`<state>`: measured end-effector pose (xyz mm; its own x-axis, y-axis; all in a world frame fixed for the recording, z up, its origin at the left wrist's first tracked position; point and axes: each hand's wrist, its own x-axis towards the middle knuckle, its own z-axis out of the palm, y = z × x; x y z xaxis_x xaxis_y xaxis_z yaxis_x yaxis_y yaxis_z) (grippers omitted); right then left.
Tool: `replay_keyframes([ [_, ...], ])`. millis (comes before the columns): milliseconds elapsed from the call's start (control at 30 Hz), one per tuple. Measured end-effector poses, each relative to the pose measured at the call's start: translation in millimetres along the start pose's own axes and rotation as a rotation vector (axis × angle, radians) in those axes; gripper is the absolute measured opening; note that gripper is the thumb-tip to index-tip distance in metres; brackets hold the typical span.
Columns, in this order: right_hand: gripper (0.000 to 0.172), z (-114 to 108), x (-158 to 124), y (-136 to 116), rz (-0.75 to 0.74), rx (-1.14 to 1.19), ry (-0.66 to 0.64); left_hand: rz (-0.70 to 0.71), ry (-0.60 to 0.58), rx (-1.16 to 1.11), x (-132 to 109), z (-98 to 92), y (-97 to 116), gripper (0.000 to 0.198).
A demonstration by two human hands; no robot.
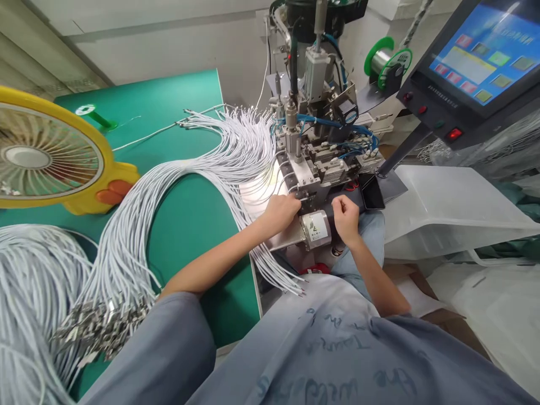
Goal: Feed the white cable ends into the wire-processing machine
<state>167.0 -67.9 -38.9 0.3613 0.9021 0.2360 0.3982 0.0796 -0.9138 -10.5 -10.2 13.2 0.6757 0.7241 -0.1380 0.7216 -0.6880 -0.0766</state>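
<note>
My left hand (281, 212) is closed in a pinch on a thin white cable and presses it against the metal clamp block (304, 181) at the front of the small machine (320, 140). My right hand (346, 216) rests curled just right of the machine's labelled grey part (317, 228); what its fingers hold is hidden. A thick bundle of white cables (211, 169) sweeps from the machine across the green table (185, 225) to my left. More cable ends hang off the table edge near my left forearm.
A yellow desk fan (46, 154) stands at the left. A touch-screen control panel (481, 56) with red buttons sits upper right. Beside the machine are a white plastic tray (447, 208), a green wire spool (386, 59), a pile of metal connectors (101, 323) lower left and plastic bags.
</note>
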Motion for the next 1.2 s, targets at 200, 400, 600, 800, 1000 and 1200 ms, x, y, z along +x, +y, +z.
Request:
replay_keyframes([
  [200, 0.022, 29.9, -88.5, -25.0, 0.081, 0.118, -0.729, -0.103, 0.041, 0.012, 2.1, 5.4, -1.0, 0.027],
  [400, 0.018, 73.5, -105.3, -10.4, 0.336, 0.379, -0.886, -0.127, 0.069, -0.032, 5.3, 6.0, -0.4, 0.027],
  [600, 0.008, 54.9, -102.9, -26.2, 0.27, 0.206, -0.883, -0.073, 0.064, -0.089, 0.4, -4.4, 14.2, 0.027],
  [800, 0.015, 11.0, -80.7, -29.2, 0.146, 0.094, -0.722, 0.335, 0.136, -0.413, -17.7, -11.2, 47.6, 0.032],
  [1000, 0.016, -22.5, -34.5, -21.4, 0.194, 0.186, -0.388, 0.3, 0.211, -0.721, -14.8, -8.1, 37.6, 0.032],
  [1200, 0.026, -16.6, -18.5, -32.1, 0.329, 0.504, -0.27, 0.297, 0.263, -0.816, -6.3, -3.4, 25.9, 0.023],
])
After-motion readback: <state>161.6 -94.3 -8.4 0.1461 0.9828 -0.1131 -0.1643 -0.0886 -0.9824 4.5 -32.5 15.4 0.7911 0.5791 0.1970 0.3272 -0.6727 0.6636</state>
